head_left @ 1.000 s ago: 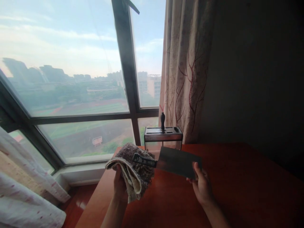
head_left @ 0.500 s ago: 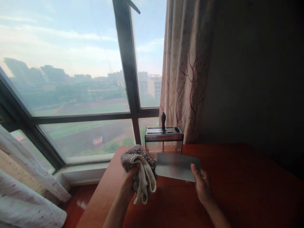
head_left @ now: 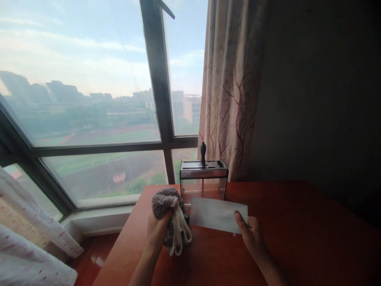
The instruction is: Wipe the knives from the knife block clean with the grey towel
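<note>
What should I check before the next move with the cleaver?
1. Left grip closed on the cloth: ok.
2. Right grip holding the blade at the end away from the handle: ok.
3. Cloth clear of the right grip: ok.
4. Handle held firmly through the cloth: cannot tell, mostly hidden.
5. Block upright on the table: ok.
6. Blade clear of the block: cannot tell, they overlap in view.

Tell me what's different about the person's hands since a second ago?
The left hand has closed the cloth over the handle, now mostly hidden. The blade has dipped slightly and looks paler. Nothing was let go: the right hand still grips the blade's far end. The slotted stand stayed put.
</note>
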A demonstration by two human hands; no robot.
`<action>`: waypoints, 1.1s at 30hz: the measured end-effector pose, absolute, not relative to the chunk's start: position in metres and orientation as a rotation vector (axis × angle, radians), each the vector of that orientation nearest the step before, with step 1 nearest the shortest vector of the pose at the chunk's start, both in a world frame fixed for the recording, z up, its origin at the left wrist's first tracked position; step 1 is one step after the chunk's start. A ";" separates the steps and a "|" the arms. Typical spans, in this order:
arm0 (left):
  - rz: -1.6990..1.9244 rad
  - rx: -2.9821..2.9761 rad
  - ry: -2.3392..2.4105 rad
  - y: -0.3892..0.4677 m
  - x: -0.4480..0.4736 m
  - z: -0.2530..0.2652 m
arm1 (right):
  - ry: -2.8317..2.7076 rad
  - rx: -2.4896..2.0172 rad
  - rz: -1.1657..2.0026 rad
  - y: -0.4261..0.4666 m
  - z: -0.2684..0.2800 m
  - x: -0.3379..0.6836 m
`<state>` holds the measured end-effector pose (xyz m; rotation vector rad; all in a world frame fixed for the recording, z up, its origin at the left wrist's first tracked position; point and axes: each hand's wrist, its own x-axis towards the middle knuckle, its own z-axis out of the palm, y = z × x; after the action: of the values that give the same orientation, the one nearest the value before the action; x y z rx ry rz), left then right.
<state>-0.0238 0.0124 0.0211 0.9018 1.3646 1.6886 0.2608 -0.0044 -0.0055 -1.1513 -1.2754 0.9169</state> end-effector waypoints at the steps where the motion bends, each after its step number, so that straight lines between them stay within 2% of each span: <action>1: 1.696 0.840 1.301 0.012 -0.023 0.022 | -1.259 -1.152 0.935 -0.005 -0.003 0.261; 13: 1.433 0.364 0.852 0.002 -0.017 0.023 | -0.811 -1.183 1.322 0.009 -0.013 0.261; 22: 1.547 0.312 0.866 0.012 -0.032 0.026 | -1.378 -1.122 0.982 0.004 -0.015 0.254; 27: 1.644 0.279 0.955 0.019 -0.031 0.019 | -1.450 -1.135 0.705 -0.004 -0.015 0.253; 29: 1.648 0.289 0.961 0.020 -0.031 0.018 | -1.422 -1.158 0.710 -0.004 -0.016 0.252; 33: 1.643 0.344 1.001 0.019 -0.028 0.016 | -1.302 -1.210 0.917 0.003 -0.019 0.250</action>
<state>-0.0281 0.0191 0.0160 0.3441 1.0005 1.6430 0.2501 0.0034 -0.0186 -1.2097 -1.3016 0.9165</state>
